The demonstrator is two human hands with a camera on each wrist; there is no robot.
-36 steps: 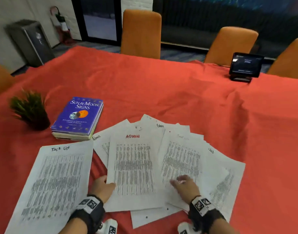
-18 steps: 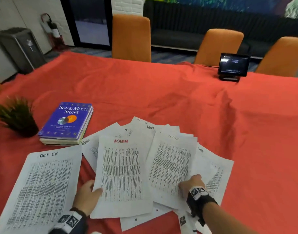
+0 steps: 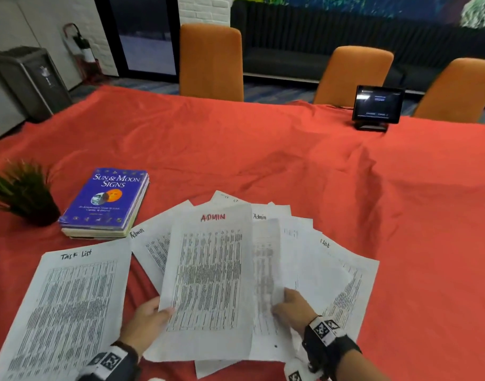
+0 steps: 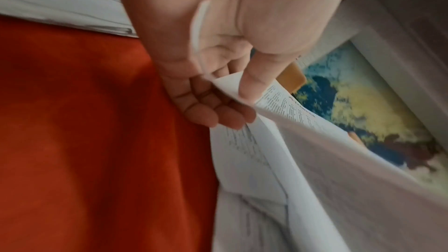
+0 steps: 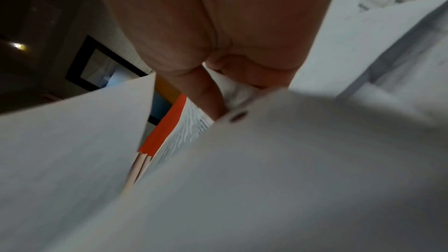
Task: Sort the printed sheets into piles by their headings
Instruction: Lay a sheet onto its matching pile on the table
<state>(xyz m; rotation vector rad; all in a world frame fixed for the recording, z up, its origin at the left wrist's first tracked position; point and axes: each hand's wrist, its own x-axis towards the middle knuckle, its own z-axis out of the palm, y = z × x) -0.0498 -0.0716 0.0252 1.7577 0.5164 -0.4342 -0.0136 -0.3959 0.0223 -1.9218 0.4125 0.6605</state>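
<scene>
A sheet headed ADMIN in red (image 3: pixel 211 281) is raised off the fanned sheets; my left hand (image 3: pixel 146 321) pinches its lower left edge, thumb on top, fingers beneath, as the left wrist view shows at the sheet's edge (image 4: pixel 232 87). My right hand (image 3: pixel 292 309) pinches a blurred, tilted sheet (image 3: pixel 266 273) just right of it; in the right wrist view its thumb (image 5: pixel 208 93) presses on paper. Under them lie several overlapping sheets (image 3: pixel 343 273) headed Admin or Task List. A single Task List sheet (image 3: pixel 68 306) lies flat at the near left.
A blue book, Sun & Moon Signs (image 3: pixel 106 199), lies beyond the Task List sheet. A small potted plant (image 3: pixel 24 193) stands at the far left. A tablet on a stand (image 3: pixel 377 105) sits at the far edge of the red tablecloth (image 3: pixel 290 166). Orange chairs (image 3: pixel 211 61) line the far side.
My left hand has lifted the red ADMIN sheet off the fan. My right hand, earlier resting on the sheets, now pinches one and raises it on edge.
</scene>
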